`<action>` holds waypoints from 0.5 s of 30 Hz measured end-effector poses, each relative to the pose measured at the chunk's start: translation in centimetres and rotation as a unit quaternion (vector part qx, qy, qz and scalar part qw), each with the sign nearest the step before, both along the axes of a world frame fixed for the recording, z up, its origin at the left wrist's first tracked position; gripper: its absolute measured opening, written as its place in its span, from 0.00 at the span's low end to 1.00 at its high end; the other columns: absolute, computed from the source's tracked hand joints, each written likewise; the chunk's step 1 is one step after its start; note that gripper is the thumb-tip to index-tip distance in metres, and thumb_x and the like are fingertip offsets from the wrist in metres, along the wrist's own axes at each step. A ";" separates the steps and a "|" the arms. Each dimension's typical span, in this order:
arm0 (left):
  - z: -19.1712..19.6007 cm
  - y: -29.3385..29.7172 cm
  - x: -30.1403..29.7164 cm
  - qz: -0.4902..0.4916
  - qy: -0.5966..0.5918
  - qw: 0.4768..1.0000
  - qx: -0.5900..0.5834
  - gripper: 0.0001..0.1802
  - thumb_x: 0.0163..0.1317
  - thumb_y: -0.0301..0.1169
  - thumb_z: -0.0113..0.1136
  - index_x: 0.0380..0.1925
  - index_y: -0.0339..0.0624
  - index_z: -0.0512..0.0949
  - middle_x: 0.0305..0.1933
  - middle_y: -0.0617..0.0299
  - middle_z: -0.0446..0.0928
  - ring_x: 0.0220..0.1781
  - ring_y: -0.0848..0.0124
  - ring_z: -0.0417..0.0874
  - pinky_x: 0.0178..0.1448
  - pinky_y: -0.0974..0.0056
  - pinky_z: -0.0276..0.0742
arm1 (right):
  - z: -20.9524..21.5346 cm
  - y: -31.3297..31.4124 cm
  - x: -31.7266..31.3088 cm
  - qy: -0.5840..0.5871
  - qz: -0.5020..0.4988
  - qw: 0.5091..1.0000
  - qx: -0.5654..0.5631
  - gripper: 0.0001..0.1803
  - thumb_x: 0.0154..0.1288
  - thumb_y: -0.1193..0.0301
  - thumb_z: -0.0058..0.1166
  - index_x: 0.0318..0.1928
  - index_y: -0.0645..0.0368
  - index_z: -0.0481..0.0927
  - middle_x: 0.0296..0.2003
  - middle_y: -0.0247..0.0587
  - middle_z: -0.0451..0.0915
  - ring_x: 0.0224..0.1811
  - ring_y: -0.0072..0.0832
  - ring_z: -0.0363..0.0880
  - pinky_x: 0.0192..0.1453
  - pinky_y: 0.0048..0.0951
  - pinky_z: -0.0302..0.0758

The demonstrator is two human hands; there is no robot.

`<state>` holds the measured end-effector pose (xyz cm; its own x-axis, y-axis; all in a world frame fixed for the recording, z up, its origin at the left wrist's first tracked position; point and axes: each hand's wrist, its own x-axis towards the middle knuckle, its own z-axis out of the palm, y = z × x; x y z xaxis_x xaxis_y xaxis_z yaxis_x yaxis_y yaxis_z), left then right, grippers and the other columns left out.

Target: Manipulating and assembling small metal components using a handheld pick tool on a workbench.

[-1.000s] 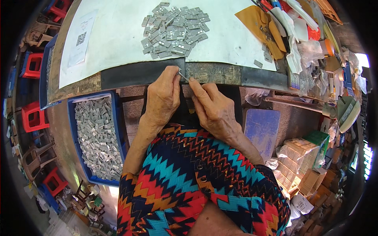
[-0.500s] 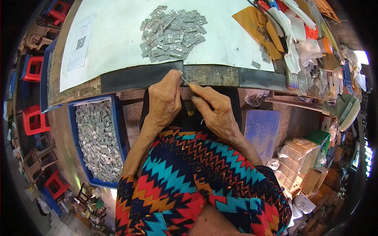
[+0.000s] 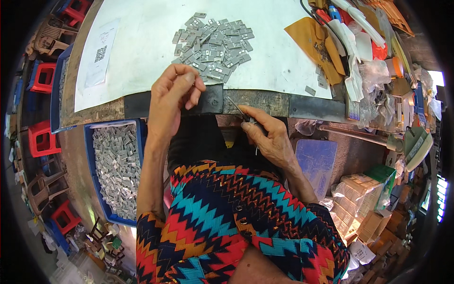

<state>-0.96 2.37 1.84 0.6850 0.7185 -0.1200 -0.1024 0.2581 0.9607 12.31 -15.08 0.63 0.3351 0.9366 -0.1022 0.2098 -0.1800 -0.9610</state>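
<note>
My left hand (image 3: 169, 97) is raised over the table's front edge, by the lower left of a heap of small grey rectangular pieces (image 3: 213, 47). Its fingers are loosely bent and apart, and nothing shows in them. Below the same edge, to the right, my right hand (image 3: 270, 135) is closed around a slim tool (image 3: 235, 105) with a thin metal shaft and a dark grip. The shaft points up and left toward the table edge. Most of the grip is hidden by my fingers, so its exact kind cannot be made out.
A blue bin (image 3: 89, 161) full of similar grey pieces stands low on the left. On the table lie a printed sheet (image 3: 101, 59) and a tan pouch (image 3: 307, 35). Plastic bags (image 3: 373, 75) crowd the right end. A lamp-like fixture (image 3: 418, 146) juts out below them.
My hands were together at the table edge. The left has moved up and left toward the heap and its fingers have loosened; the right has shifted slightly right and down with the tool.
</note>
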 end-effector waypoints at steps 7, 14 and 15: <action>-0.7 1.5 1.3 -0.017 0.130 0.953 0.274 0.02 0.57 0.24 0.52 0.31 0.40 0.72 0.28 0.60 0.72 0.25 0.71 0.71 0.29 0.69 0.67 | -0.4 0.5 0.3 0.003 0.057 0.998 0.006 0.18 0.61 0.77 0.50 0.53 0.63 0.71 0.33 0.35 0.75 0.24 0.16 0.68 0.28 0.18 0.68; -2.3 1.2 3.1 -0.026 0.242 0.754 0.610 0.08 0.47 0.21 0.55 0.30 0.42 0.75 0.26 0.58 0.66 0.33 0.61 0.73 0.37 0.59 0.69 | -0.8 1.1 0.4 0.015 0.086 0.996 -0.013 0.18 0.59 0.77 0.51 0.51 0.64 0.71 0.35 0.41 0.76 0.31 0.22 0.72 0.36 0.21 0.70; -2.2 1.2 3.1 -0.025 0.245 0.756 0.607 0.08 0.47 0.21 0.55 0.30 0.42 0.75 0.26 0.58 0.66 0.33 0.61 0.73 0.37 0.59 0.69 | -1.3 1.1 0.4 -0.005 0.090 0.996 0.021 0.18 0.59 0.77 0.51 0.51 0.64 0.71 0.35 0.42 0.76 0.33 0.22 0.73 0.38 0.22 0.70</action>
